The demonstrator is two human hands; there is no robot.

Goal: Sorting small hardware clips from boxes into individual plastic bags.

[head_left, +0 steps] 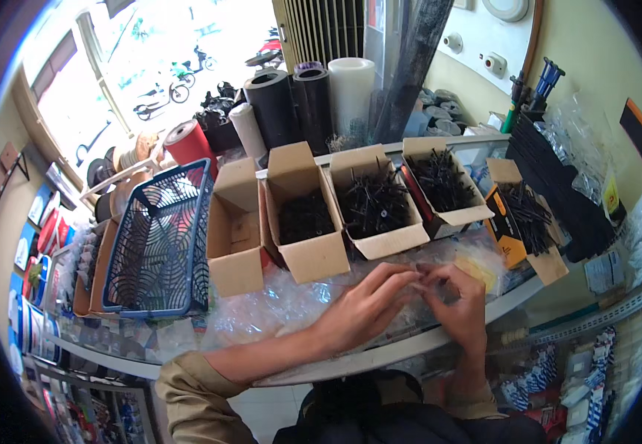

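Note:
My left hand point(369, 307) and my right hand point(454, 300) meet above the front of a glass counter. Both have bent fingers with the tips pinched close together; what they hold, if anything, is too small to make out. Clear plastic bags point(284, 303) lie spread beneath and left of them. Behind stand open cardboard boxes: one point(236, 274) shows its bare bottom, another point(310, 259) holds small black pieces. Two more, a middle box point(391, 244) and a right-hand box point(463, 216), hold black screws. A black and yellow box point(507, 233) has long black screws spilling out.
A blue plastic basket point(154, 312) stands left of the boxes. Rolls of sheeting, among them a black roll point(271, 111) and a white roll point(351, 96), rise behind. Black strips point(558, 177) lie at the right. The counter's metal edge point(365, 361) runs before me.

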